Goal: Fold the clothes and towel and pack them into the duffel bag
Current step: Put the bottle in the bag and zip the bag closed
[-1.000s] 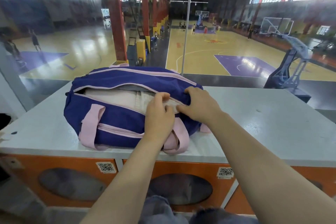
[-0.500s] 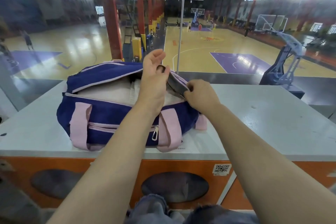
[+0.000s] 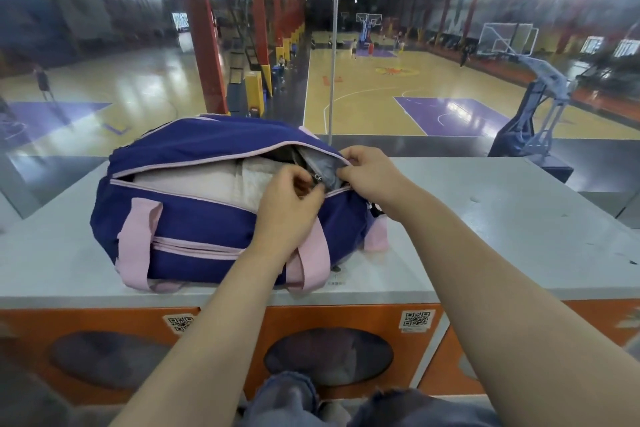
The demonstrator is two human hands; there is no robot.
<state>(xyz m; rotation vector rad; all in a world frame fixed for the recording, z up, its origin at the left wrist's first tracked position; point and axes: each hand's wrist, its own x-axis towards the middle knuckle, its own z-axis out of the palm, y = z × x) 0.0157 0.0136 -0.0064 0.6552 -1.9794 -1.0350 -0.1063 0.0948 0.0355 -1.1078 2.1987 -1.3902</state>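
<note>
The carrier is a grey-white counter top (image 3: pixel 485 218) with a flat, painted-looking surface; it sits on an orange cabinet front (image 3: pixel 228 329) that has dark oval windows and 2 QR code stickers (image 3: pixel 416 319). The top shows some small dark marks and chips on its right part. Only 1 thing lies directly on it — a navy duffel bag (image 3: pixel 207 218) with pink straps and pink trim, resting on the left half, close to the near edge. Its pink handle loops touch the surface at the front — 1 small pink tab hangs at the bag's right end.
</note>
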